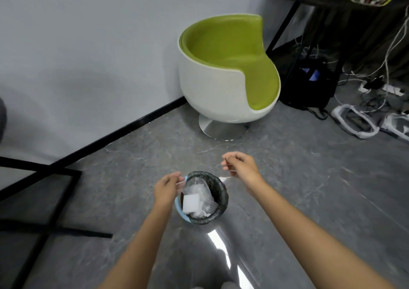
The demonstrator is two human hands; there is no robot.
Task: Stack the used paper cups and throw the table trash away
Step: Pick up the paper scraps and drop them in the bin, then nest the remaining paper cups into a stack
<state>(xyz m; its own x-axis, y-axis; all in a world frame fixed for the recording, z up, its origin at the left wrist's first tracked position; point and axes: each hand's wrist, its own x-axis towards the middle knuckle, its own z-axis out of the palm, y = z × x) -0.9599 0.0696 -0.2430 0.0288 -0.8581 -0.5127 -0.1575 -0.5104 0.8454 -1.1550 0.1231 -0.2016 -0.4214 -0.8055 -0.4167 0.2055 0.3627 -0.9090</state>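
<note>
A small blue trash bin (179,211) with a dark liner stands on the grey floor below me. Inside lie white paper pieces (191,204) and crumpled clear plastic (199,187). My left hand (167,189) hovers at the bin's left rim, fingers loosely curled, with nothing in it that I can make out. My right hand (240,165) hangs above and to the right of the bin, its fingers also loosely curled and holding nothing. No paper cups are in view.
A green and white tub chair (228,71) on a metal base stands by the wall ahead. A black table frame (44,191) is at the left. At the right a dark desk has a black bag (309,85), cables and white devices (354,120) beneath it.
</note>
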